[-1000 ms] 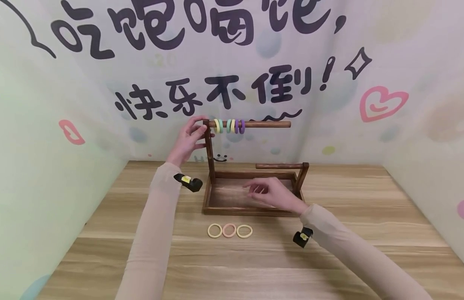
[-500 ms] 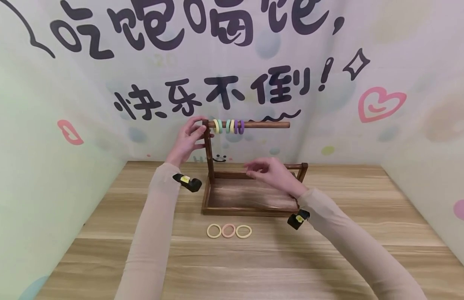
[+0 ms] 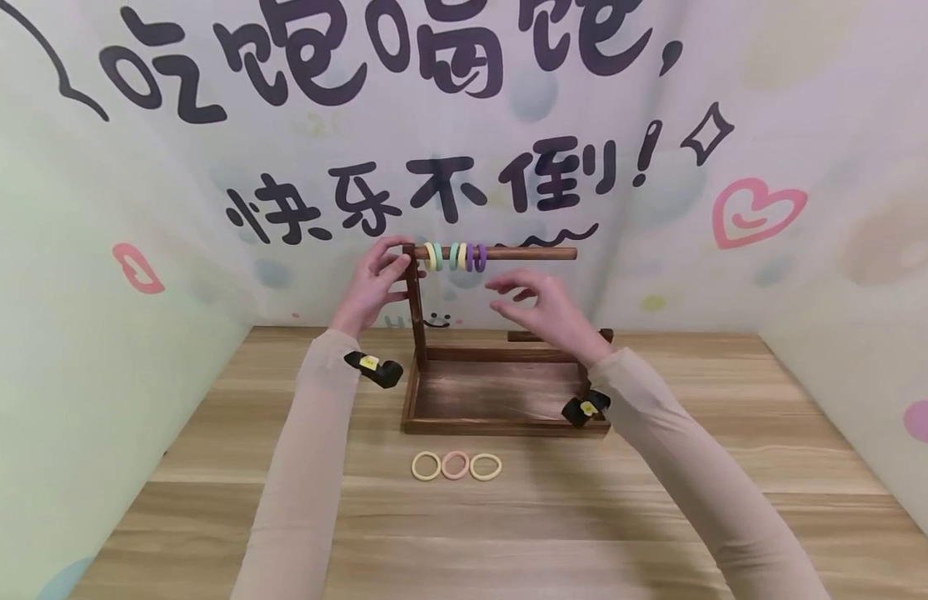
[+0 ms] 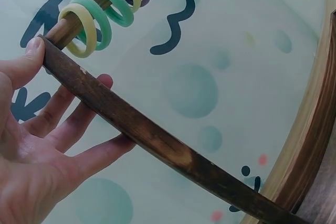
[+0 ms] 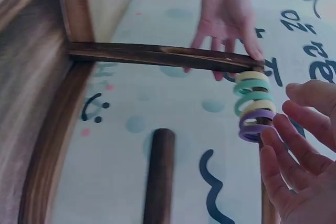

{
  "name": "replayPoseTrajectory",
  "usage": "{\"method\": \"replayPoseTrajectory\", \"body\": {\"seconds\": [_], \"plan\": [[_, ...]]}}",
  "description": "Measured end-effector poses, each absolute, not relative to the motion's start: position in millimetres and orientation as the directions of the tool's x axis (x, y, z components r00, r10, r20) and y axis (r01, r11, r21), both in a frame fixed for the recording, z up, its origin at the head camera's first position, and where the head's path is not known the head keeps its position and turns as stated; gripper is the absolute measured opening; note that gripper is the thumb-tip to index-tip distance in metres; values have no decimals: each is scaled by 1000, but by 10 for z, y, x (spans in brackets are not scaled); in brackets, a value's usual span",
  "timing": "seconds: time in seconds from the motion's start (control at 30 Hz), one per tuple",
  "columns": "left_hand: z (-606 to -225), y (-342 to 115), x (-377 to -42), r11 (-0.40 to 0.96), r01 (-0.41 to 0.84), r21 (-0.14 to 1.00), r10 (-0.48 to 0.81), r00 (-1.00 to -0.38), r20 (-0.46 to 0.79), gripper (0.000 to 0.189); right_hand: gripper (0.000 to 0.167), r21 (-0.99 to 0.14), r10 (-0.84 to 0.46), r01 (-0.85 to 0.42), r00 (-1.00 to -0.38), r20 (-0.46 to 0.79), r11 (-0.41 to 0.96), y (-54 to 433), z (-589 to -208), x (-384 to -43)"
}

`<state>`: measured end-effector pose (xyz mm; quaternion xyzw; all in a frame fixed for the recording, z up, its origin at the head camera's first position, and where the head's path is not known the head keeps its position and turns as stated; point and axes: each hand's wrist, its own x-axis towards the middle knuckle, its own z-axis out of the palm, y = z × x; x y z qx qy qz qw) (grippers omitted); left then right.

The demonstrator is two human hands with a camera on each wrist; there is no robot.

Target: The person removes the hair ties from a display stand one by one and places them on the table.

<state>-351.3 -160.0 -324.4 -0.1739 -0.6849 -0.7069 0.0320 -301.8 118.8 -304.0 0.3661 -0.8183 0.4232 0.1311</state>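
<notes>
A dark wooden stand has a tall post, and my left hand holds its top. In the left wrist view the thumb presses the post's end while the fingers reach behind. Several rings hang on the upper bar: yellow, green and purple, with a purple ring outermost. My right hand is raised just below and right of these rings, fingers loosely bent, holding nothing. In the right wrist view its fingertips overlap the purple rings' edge.
Three rings lie in a row before the stand: a yellow ring, a pink ring and another yellow ring. The stand's tray base rests on the wooden table. A lower bar juts left behind my right hand.
My right hand has risen from over the tray base, past the lower bar, to near the upper bar. My left hand stays on the post; the rings have not moved.
</notes>
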Motion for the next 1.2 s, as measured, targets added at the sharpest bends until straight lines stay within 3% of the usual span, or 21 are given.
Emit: {"method": "replayPoseTrajectory", "body": {"seconds": [0.23,0.57,0.9,1.2], "plan": [[-3261,-1592,-3536,-65,285,956,197,-936,292,37,25,-615,-403,-679,-733,548,401,1163,-2906,-3107],[-3276,-1583,-3524,-56,285,957,188,-938,290,35,29,-606,-415,-700,-713,565,377,1145,-2827,-3309],[-3300,-1590,-3539,-68,297,952,176,-936,305,35,35,-707,-374,-578,-812,448,407,1152,-2810,-3423],[-3313,-1616,-3552,-94,296,951,172,-936,308,30,42,-519,-405,-610,-790,461,599,1018,-2786,-3480]]}}
